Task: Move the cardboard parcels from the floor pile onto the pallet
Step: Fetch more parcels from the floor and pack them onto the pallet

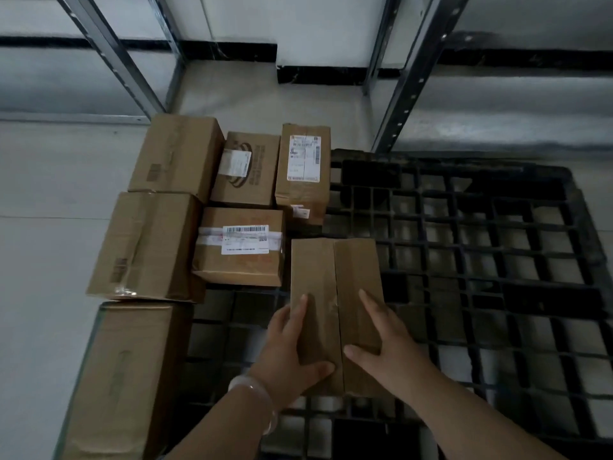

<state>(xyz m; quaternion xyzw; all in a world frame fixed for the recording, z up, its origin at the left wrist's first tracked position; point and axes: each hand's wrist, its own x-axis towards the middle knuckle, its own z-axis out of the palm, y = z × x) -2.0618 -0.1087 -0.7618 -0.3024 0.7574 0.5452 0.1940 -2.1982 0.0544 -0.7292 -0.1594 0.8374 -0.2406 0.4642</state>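
This is looking like a storeroom or small warehouse. A black plastic pallet (464,247) is lying flat on the pale floor (49,194), and taped cardboard parcels (175,154) are sitting packed together along its left side, several carrying printed shipping labels (244,239) with barcodes. Bare metal shelving uprights (408,81), punched with rows of holes, are standing behind, against a white wall (298,24) with a dark skirting band (229,51). The light is dim throughout.
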